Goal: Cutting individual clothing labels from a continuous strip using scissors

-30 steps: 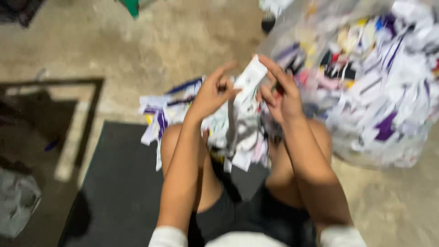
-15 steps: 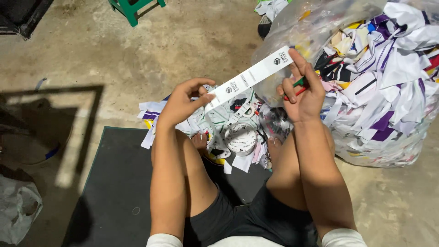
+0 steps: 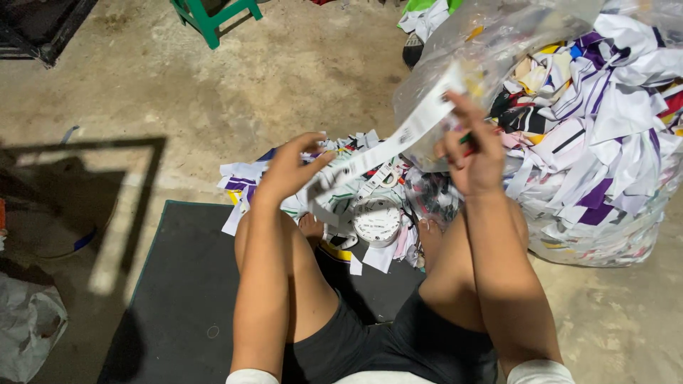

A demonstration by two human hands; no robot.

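Left hand [image 3: 288, 171] pinches the low end of a white strip [image 3: 388, 146]; right hand [image 3: 475, 153] grips its upper end, strip stretched between them. Pulled harder, it may tear; released, it would drop into the scrap pile [image 3: 370, 206] below the hands.

A matt white paper strip [image 3: 384, 149] is held. Glossy, crinkled clear plastic forms the bag [image 3: 498, 35]. The floor [image 3: 284, 78] is rough concrete; the mat [image 3: 178, 299] looks matt and dark.
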